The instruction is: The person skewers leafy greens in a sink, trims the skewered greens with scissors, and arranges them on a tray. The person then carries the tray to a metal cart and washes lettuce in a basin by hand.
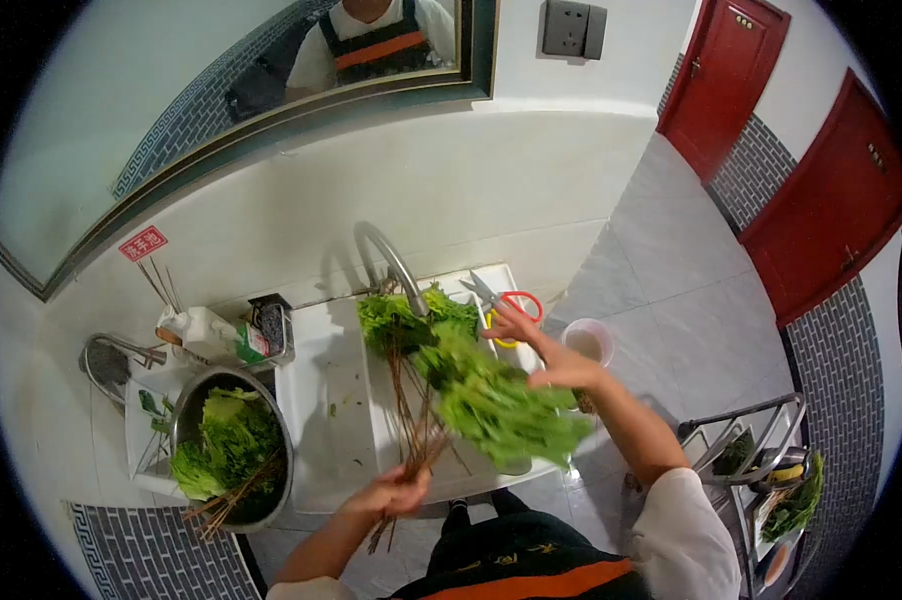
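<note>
Low in front of me, my left hand [396,492] is closed round a bundle of thin brown skewers [423,450]. Leafy green lettuce [506,405] is at their far ends, slightly blurred, over the right part of the sink. My right hand [551,352] is beside these leaves with its fingers spread, holding nothing; whether it touches them I cannot tell. Behind, more skewered lettuce [386,318] lies in the sink [321,440] under the tap [396,262]. Scissors [521,308] with red and yellow handles lie at the back right, partly hidden by my right hand.
A metal bowl [284,455] of skewered lettuce stands on the left. Behind it are a white jug [206,335] and a wire caddy [276,330]. A clear plastic tub [588,343] is right of the sink. A rack [761,450] with trays stands further right, and a mirror [371,95] hangs above.
</note>
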`<state>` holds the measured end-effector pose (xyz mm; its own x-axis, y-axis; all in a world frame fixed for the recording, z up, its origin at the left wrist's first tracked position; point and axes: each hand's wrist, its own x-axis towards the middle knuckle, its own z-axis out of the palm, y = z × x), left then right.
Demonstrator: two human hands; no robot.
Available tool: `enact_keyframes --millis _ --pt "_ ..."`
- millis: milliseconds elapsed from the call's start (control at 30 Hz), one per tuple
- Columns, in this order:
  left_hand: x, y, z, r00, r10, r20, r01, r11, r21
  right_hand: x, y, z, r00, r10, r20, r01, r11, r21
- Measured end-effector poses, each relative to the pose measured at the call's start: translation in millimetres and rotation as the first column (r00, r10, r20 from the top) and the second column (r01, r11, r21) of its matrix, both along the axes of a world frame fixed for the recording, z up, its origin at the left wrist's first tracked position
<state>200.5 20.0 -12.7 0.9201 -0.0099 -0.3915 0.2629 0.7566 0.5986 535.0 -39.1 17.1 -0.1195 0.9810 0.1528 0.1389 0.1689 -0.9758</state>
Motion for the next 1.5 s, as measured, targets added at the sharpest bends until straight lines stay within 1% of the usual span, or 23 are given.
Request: enact_keyframes --millis 33,67,100,133,200,267,333,367,400,433,500,533,633,700,733,800,967,1067,1133,1267,1333,1367,1500 --pt "4 12 -9 0.999 0.036 0.024 -0.034 0.997 -0.066 4 10 -12 1.000 -0.005 -0.003 0.005 1.000 0.002" --pt "9 24 -15 0.996 0.075 0.049 -0.068 0.989 -0.133 6 21 -22 1.000 0.007 -0.028 -0.011 0.993 -0.118" --pt "14 37 -22 0.996 0.074 0.049 -0.067 0.989 -0.132 5 28 -27 0.998 0.018 -0.055 -0.030 0.971 -0.238" --pt "17 50 -29 0.997 0.070 0.031 -0.065 0.988 -0.139 1 33 -29 0.998 0.017 -0.053 -0.029 0.971 -0.236" --pt "16 67 -40 0.998 0.067 0.013 -0.064 0.987 -0.145 -8 44 -30 0.987 0.072 0.143 -0.036 0.970 -0.240" --pt "13 79 -51 0.996 0.090 -0.011 -0.090 0.996 0.017 -15 49 -26 0.982 0.040 0.182 -0.002 0.978 -0.207" --pt "14 79 -54 0.994 0.111 0.027 -0.111 0.993 0.028 -22 52 -28 0.946 -0.026 0.324 0.039 0.999 -0.032" --pt "15 74 -55 0.970 0.240 -0.020 -0.237 0.966 0.107 -30 53 -30 0.926 -0.118 0.359 0.097 0.992 0.075" --pt "20 67 -51 0.927 0.370 -0.060 -0.354 0.916 0.192 -37 55 -36 0.928 -0.114 0.355 0.095 0.993 0.071" --pt "26 63 -49 0.925 0.374 -0.063 -0.356 0.914 0.193 -44 58 -44 0.845 -0.241 0.477 0.182 0.969 0.166" --pt "44 51 -48 0.832 0.542 -0.115 -0.306 0.622 0.721 -59 60 -54 0.689 -0.389 0.612 0.267 0.921 0.285" --pt "51 44 -48 0.781 0.620 -0.076 -0.369 0.556 0.745 -63 63 -63 0.693 -0.388 0.608 0.266 0.921 0.285" --pt "65 29 -39 0.728 0.675 -0.119 -0.302 0.472 0.828 -69 73 -78 0.686 -0.452 0.570 0.355 0.892 0.281" --pt "70 22 -44 0.691 0.721 0.046 -0.231 0.160 0.960 -71 78 -77 0.676 -0.469 0.568 0.352 0.883 0.310" --pt "72 21 -50 0.692 0.721 0.041 -0.227 0.163 0.960 -71 80 -77 0.660 -0.489 0.570 0.351 0.872 0.341" --pt "75 22 -61 0.663 0.738 0.125 -0.118 -0.062 0.991 -73 79 -77 0.681 -0.483 0.550 0.342 0.874 0.344" --pt "82 25 -58 0.662 0.741 0.111 -0.124 -0.037 0.992 -68 70 -93 0.731 -0.536 0.422 0.420 0.841 0.340" --pt "76 35 -73 0.686 0.714 0.141 -0.105 -0.095 0.990 -63 49 -112 0.602 -0.666 0.440 0.600 0.741 0.302" --pt "75 37 -74 0.679 0.734 0.013 -0.152 0.123 0.981 -73 28 -108 0.361 -0.693 0.624 0.799 0.575 0.176" --pt "85 34 -56 0.645 0.763 0.033 -0.307 0.220 0.926 -80 -11 -114 0.423 -0.592 0.686 0.835 0.548 -0.041" --pt "90 33 -50 0.626 0.779 0.026 -0.399 0.292 0.869 -82 -29 -123 0.507 -0.428 0.748 0.771 0.613 -0.171" --pt "94 35 -50 0.630 0.776 0.021 -0.396 0.297 0.869 -85 -35 -126 0.506 -0.428 0.749 0.774 0.609 -0.175" --pt "102 36 -76 0.588 0.797 0.138 -0.361 0.106 0.926 -90 -49 -131 0.470 -0.533 0.704 0.767 0.641 -0.027"
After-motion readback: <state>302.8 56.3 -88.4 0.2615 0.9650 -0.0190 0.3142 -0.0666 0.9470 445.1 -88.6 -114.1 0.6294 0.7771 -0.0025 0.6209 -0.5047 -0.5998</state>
